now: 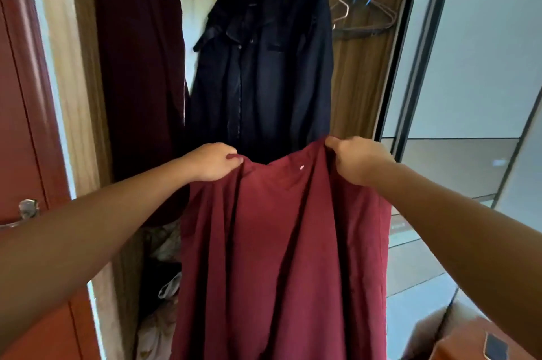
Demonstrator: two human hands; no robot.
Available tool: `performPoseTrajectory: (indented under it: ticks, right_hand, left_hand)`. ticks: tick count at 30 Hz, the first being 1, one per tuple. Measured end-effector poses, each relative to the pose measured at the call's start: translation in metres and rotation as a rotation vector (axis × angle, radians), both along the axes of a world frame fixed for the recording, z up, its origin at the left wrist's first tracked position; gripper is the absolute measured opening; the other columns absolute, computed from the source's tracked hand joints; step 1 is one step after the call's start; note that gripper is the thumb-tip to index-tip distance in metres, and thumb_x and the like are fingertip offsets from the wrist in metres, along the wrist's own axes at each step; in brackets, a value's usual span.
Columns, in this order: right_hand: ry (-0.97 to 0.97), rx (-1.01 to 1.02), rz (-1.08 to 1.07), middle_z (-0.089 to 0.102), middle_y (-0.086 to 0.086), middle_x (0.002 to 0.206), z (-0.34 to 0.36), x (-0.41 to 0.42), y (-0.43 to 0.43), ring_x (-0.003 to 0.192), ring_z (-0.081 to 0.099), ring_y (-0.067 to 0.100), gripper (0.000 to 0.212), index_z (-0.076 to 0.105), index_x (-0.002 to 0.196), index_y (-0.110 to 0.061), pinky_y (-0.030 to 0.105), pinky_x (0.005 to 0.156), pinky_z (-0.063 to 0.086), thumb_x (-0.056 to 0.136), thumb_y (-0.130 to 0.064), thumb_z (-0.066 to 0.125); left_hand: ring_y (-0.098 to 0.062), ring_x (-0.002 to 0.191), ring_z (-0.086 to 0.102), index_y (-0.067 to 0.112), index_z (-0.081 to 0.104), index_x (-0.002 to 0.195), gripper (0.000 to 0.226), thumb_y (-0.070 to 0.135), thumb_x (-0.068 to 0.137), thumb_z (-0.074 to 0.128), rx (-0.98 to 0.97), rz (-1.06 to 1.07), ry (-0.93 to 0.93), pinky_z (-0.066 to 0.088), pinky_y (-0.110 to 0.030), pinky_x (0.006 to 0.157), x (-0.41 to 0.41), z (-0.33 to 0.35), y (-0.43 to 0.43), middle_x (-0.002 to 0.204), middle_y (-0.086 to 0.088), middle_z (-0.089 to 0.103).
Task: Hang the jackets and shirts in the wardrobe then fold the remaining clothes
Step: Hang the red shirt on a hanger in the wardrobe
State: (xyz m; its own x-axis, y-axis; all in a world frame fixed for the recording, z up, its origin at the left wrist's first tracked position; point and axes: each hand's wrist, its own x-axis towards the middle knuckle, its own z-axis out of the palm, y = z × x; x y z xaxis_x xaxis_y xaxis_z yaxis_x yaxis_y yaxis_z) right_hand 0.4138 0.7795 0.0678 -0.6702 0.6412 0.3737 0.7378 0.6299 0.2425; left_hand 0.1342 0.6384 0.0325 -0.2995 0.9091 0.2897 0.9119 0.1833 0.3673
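Note:
I hold a dark red shirt (281,257) up in front of the open wardrobe. My left hand (212,161) pinches its top edge at the left, and my right hand (356,159) grips the top edge at the right. The cloth hangs down between my arms. Behind it a dark denim jacket (264,66) hangs on a hanger from the wardrobe rail. A dark maroon garment (137,66) hangs to the left of the jacket.
Several empty wire hangers (363,5) hang at the right end of the rail. A mirrored sliding door (469,95) stands at the right, a red door with a handle (28,210) at the left. Clothes (164,271) lie heaped in the wardrobe bottom. A phone (498,345) lies at the lower right.

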Motion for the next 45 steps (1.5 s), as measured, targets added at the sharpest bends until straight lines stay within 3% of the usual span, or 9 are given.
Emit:
performPoseTrajectory:
  ticks: [4, 7, 12, 19, 25, 32, 38, 42, 45]
  right_hand:
    - [0.027, -0.013, 0.021, 0.062, 0.012, 0.118, 0.015, -0.039, 0.058, 0.106, 0.062, 0.037, 0.058, 0.033, 0.145, -0.036, 0.040, 0.073, 0.046, 0.091, -0.023, 0.048]
    - [0.070, -0.038, 0.075, 0.060, 0.012, 0.121, 0.021, -0.075, 0.094, 0.108, 0.061, 0.038, 0.059, 0.037, 0.143, -0.036, 0.043, 0.080, 0.050, 0.089, -0.017, 0.048]
    - [0.156, -0.091, 0.204, 0.053, 0.012, 0.121, 0.032, -0.147, 0.146, 0.109, 0.059, 0.042, 0.055, 0.044, 0.137, -0.033, 0.050, 0.091, 0.052, 0.087, -0.010, 0.049]
    - [0.125, -0.019, 0.330, 0.046, 0.015, 0.132, 0.048, -0.238, 0.222, 0.108, 0.059, 0.040, 0.056, 0.039, 0.143, -0.029, 0.047, 0.083, 0.055, 0.092, -0.009, 0.049]
    - [0.075, 0.029, 0.378, 0.045, 0.018, 0.135, 0.054, -0.289, 0.287, 0.104, 0.061, 0.038, 0.054, 0.036, 0.146, -0.024, 0.042, 0.075, 0.055, 0.095, -0.011, 0.047]
    - [0.108, -0.012, 0.429, 0.045, 0.020, 0.132, 0.069, -0.322, 0.342, 0.106, 0.059, 0.039, 0.049, 0.036, 0.143, -0.023, 0.044, 0.081, 0.055, 0.096, -0.013, 0.048]
    - [0.342, 0.044, 0.509, 0.046, 0.019, 0.123, 0.130, -0.356, 0.359, 0.095, 0.057, 0.037, 0.034, 0.043, 0.129, -0.024, 0.040, 0.072, 0.049, 0.096, -0.016, 0.050]
    - [0.325, -0.050, 0.540, 0.047, 0.015, 0.118, 0.113, -0.364, 0.359, 0.089, 0.055, 0.033, 0.030, 0.046, 0.123, -0.025, 0.039, 0.074, 0.051, 0.094, -0.016, 0.051]
    - [0.312, -0.113, 0.570, 0.048, 0.012, 0.113, 0.070, -0.362, 0.354, 0.091, 0.057, 0.033, 0.029, 0.048, 0.118, -0.025, 0.041, 0.076, 0.054, 0.092, -0.013, 0.050]
  left_hand:
    - [-0.028, 0.087, 0.063, 0.006, 0.066, 0.085, 0.040, 0.031, 0.102, 0.040, 0.111, 0.204, 0.016, 0.052, -0.042, 0.085, -0.043, 0.024, 0.034, 0.092, -0.010, 0.068]
    - [-0.030, 0.087, 0.062, 0.007, 0.062, 0.083, 0.038, 0.030, 0.103, 0.038, 0.152, 0.323, 0.002, 0.051, -0.040, 0.081, -0.078, 0.034, 0.051, 0.090, -0.011, 0.064]
    - [-0.029, 0.091, 0.060, 0.003, 0.064, 0.098, 0.037, 0.029, 0.106, 0.038, 0.190, 0.436, -0.048, 0.047, -0.035, 0.080, -0.127, 0.050, 0.076, 0.097, -0.013, 0.063]
    - [-0.028, 0.104, 0.060, 0.002, 0.062, 0.121, 0.037, 0.030, 0.107, 0.042, 0.289, 0.616, -0.151, 0.045, -0.030, 0.085, -0.179, 0.075, 0.113, 0.117, -0.014, 0.063]
    - [-0.031, 0.100, 0.064, 0.014, 0.063, 0.099, 0.021, 0.032, 0.101, 0.054, 0.359, 0.755, -0.136, 0.052, -0.034, 0.085, -0.201, 0.076, 0.162, 0.107, -0.014, 0.068]
    - [-0.023, 0.094, 0.059, 0.012, 0.063, 0.115, 0.022, 0.028, 0.104, 0.051, 0.547, 0.774, -0.335, 0.047, -0.030, 0.080, -0.216, 0.093, 0.213, 0.109, -0.012, 0.064]
    - [-0.024, 0.096, 0.059, 0.012, 0.062, 0.108, 0.019, 0.024, 0.105, 0.048, 0.732, 0.754, -0.220, 0.048, -0.032, 0.089, -0.244, 0.164, 0.218, 0.102, -0.009, 0.062]
    - [-0.023, 0.090, 0.060, 0.015, 0.061, 0.094, 0.017, 0.023, 0.104, 0.049, 0.673, 0.739, -0.208, 0.051, -0.036, 0.090, -0.258, 0.137, 0.214, 0.093, -0.008, 0.063]
    - [-0.027, 0.098, 0.065, 0.013, 0.065, 0.098, 0.020, 0.024, 0.104, 0.049, 0.555, 0.742, -0.244, 0.053, -0.038, 0.096, -0.266, 0.082, 0.214, 0.101, -0.010, 0.069]
